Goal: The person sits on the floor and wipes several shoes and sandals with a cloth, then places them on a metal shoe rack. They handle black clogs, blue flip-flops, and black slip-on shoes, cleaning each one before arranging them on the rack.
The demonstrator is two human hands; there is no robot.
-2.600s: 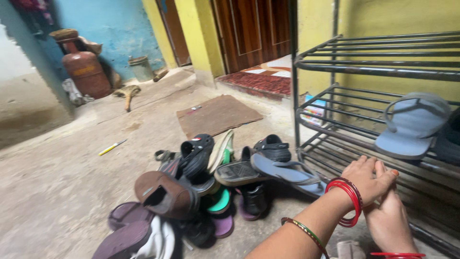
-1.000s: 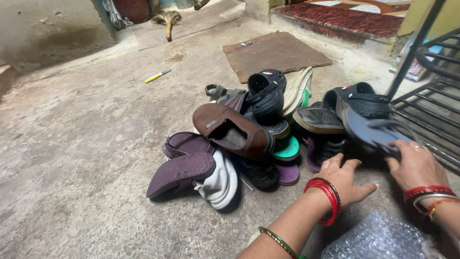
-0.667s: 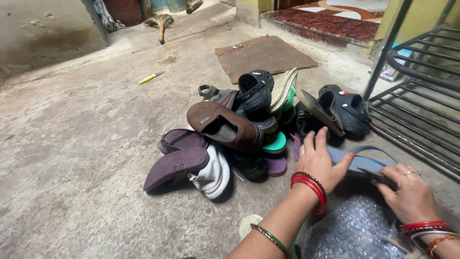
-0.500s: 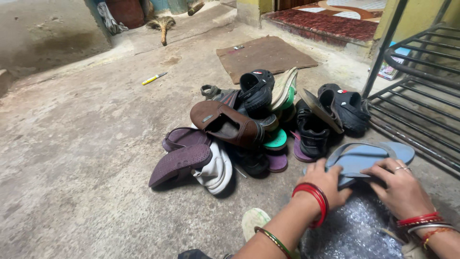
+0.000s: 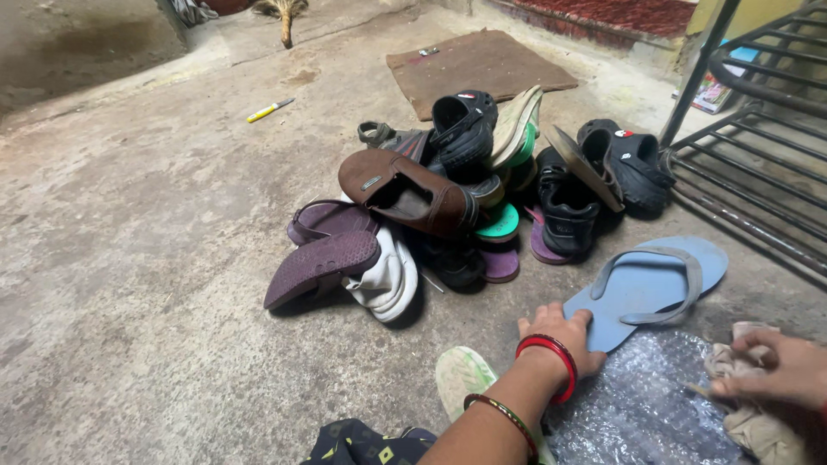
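On the concrete floor, beside a heap of shoes (image 5: 448,198)
The left hand (image 5: 560,331) rests loosely open on the heel of a blue flip-flop (image 5: 650,288); the right hand (image 5: 788,370) pinches a beige cloth (image 5: 754,418) over bubble wrap (image 5: 642,413).

We see a rough grey concrete floor (image 5: 129,258) with dark stains and small cracks. It fills most of the view. Far off, a flat brown mat (image 5: 478,65) lies on the floor. Behind the mat there is a low step (image 5: 603,39) with a red carpet (image 5: 642,13) on top. On the right stands a dark metal rack (image 5: 758,172) made of thin bars, and its lowest bars sit close to the floor. A yellow wall (image 5: 754,13) shows behind the rack. At the far left the floor rises to a little ledge (image 5: 207,56), and a straw broom (image 5: 282,13) lies there. The light is soft and even.
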